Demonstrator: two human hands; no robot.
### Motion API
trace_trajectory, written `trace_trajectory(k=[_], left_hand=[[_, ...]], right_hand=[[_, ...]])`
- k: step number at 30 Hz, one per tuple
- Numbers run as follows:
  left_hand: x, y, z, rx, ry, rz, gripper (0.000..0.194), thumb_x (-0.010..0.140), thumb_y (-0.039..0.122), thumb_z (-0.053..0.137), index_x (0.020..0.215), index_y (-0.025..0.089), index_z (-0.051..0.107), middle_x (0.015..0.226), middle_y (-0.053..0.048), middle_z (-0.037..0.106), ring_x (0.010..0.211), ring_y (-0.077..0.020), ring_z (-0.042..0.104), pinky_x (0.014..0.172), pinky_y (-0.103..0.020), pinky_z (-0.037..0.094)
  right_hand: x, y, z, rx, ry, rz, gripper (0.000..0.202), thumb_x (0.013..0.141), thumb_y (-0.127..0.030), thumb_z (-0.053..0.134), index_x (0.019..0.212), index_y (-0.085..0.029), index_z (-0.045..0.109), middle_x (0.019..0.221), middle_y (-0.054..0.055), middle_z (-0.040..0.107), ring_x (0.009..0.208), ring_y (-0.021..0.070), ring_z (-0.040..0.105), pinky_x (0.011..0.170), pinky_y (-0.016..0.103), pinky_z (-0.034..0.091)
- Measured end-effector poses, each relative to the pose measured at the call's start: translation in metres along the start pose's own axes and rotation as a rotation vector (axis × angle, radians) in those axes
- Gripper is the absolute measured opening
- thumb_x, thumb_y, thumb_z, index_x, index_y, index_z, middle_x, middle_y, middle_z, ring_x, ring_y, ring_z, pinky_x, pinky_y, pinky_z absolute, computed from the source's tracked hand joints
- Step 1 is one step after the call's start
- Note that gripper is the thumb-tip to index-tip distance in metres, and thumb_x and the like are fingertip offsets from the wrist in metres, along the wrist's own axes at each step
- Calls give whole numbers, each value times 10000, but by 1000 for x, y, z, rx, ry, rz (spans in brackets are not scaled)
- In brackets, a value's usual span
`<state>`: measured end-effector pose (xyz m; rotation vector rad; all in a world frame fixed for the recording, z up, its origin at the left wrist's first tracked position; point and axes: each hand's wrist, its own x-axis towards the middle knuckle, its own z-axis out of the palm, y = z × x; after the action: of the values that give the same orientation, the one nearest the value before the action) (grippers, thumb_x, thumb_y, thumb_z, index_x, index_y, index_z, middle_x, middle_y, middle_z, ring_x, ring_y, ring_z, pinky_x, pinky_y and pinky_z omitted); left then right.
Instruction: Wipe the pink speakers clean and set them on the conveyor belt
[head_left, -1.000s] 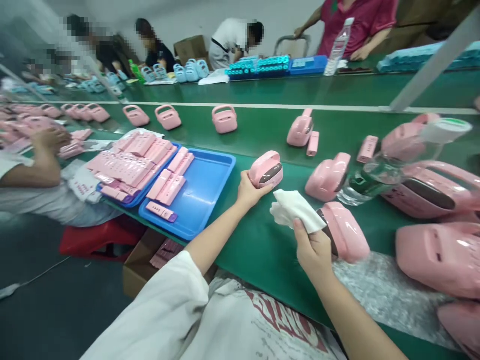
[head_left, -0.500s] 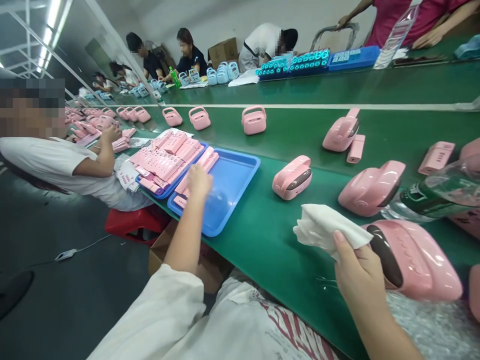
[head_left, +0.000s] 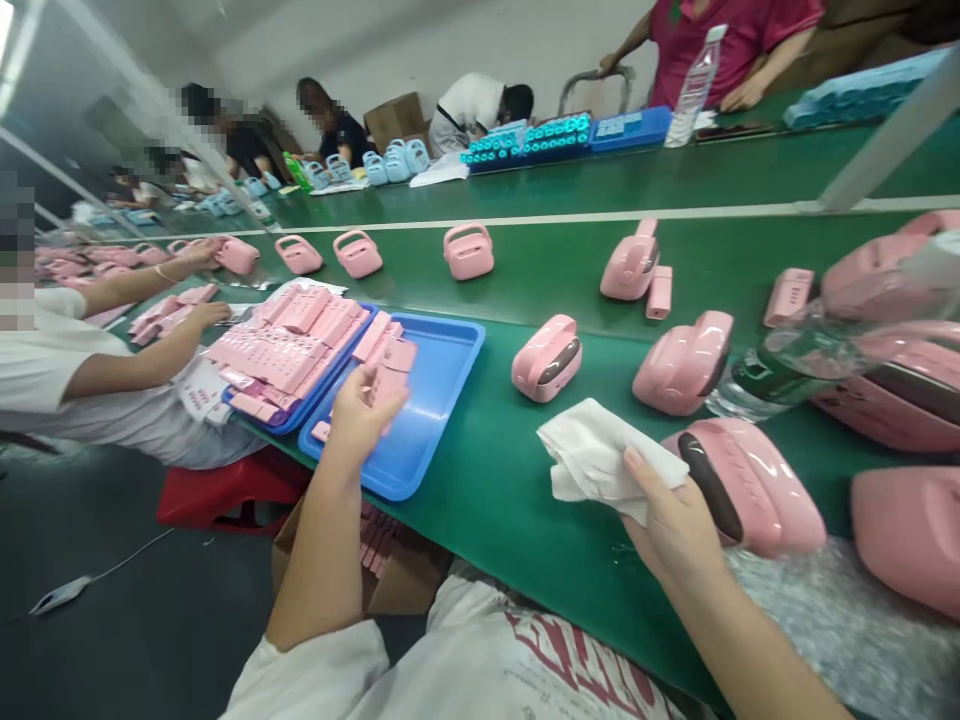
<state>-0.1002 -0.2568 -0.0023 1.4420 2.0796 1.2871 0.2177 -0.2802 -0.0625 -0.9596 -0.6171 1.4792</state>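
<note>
Over the near blue tray (head_left: 431, 400), my left hand (head_left: 355, 415) is closed on a pink rectangular piece (head_left: 395, 368); whether it is one piece or two together I cannot tell. A few similar pink pieces lie along that tray's left side. My right hand (head_left: 667, 510) pinches a folded white cloth (head_left: 600, 455) above the green table. Just beyond the cloth stands a glossy pink case with a dark window (head_left: 547, 358). Another pink case (head_left: 757, 485) sits right beside my right hand, partly behind it.
A second blue tray (head_left: 352, 345) is heaped with pink pieces. Pink handled cases (head_left: 469, 252) line the green table (head_left: 540, 290). A water bottle (head_left: 780, 365) lies on its side at right, near bubble wrap (head_left: 870, 620). A co-worker's arm (head_left: 142, 355) reaches in at left.
My left hand has come up from the tray's left side with a pink piece in it. The camera view has turned rightward. My right hand still holds the cloth.
</note>
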Motion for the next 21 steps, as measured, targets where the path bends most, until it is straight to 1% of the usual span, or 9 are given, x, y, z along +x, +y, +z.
trace_trajectory(k=[2,4,7,10,12,14,16,19,21], left_hand=[[-27,30,28,-157,-372,-71,487,695,425,753,1035,194,492,805,6,630,624,-163,621,564,-286,493],[-54,55,57,-251,-572,-55,481,719,381,737,1072,215,455,889,-8,656,673,-169,644,598,-289,508],[-81,78,93,-201,-664,82,431,788,300,668,1161,238,460,1059,-46,670,872,-211,672,770,-355,526],[-90,85,115,-140,-755,223,489,792,202,617,1259,217,474,1217,-101,626,1096,-272,626,929,-425,487],[-90,84,123,-264,-895,268,582,767,156,617,1321,192,444,1331,-141,564,1226,-298,562,996,-431,467],[-90,81,125,-423,-1002,255,637,760,155,636,1359,177,421,1388,-160,522,1298,-307,512,1034,-420,455],[-92,80,124,-468,-1006,197,629,769,183,665,1357,175,441,1363,-155,542,1284,-308,524,1043,-424,455],[-96,80,124,-432,-881,138,626,760,197,695,1347,195,476,1301,-127,581,1219,-304,568,1036,-450,462],[-97,80,124,-482,-830,138,644,723,221,738,1320,195,500,1280,-126,598,1190,-316,587,1027,-459,475]], right_hand=[[1,-1,2,-31,55,-106,447,748,-504,777,1019,-150,746,998,118,767,981,310,728,902,483,598],[3,-4,1,-153,112,-294,432,834,-495,700,1089,-147,727,1050,113,757,1027,300,716,948,488,578],[7,-7,-3,-477,110,-686,346,923,-417,605,1170,-195,701,1128,88,739,1126,282,681,1040,484,528],[11,-8,-7,-836,-120,-1025,373,958,-343,548,1299,-214,625,1296,99,665,1304,274,563,1122,465,465],[12,-8,-9,-995,-273,-1172,454,973,-308,517,1403,-164,526,1361,142,614,1400,265,455,1164,462,416],[13,-8,-10,-1071,-360,-1269,510,978,-294,506,1450,-110,453,1343,181,618,1426,253,417,1186,460,384],[14,-9,-11,-1090,-354,-1302,494,982,-273,494,1446,-109,454,1330,188,624,1416,244,433,1179,451,395],[16,-11,-9,-1052,-224,-1235,449,985,-246,479,1419,-133,491,1395,188,574,1434,249,402,1161,441,421],[15,-10,-7,-1022,-266,-1240,445,995,-256,455,1415,-112,487,1374,192,591,1439,239,393,1170,434,410]])
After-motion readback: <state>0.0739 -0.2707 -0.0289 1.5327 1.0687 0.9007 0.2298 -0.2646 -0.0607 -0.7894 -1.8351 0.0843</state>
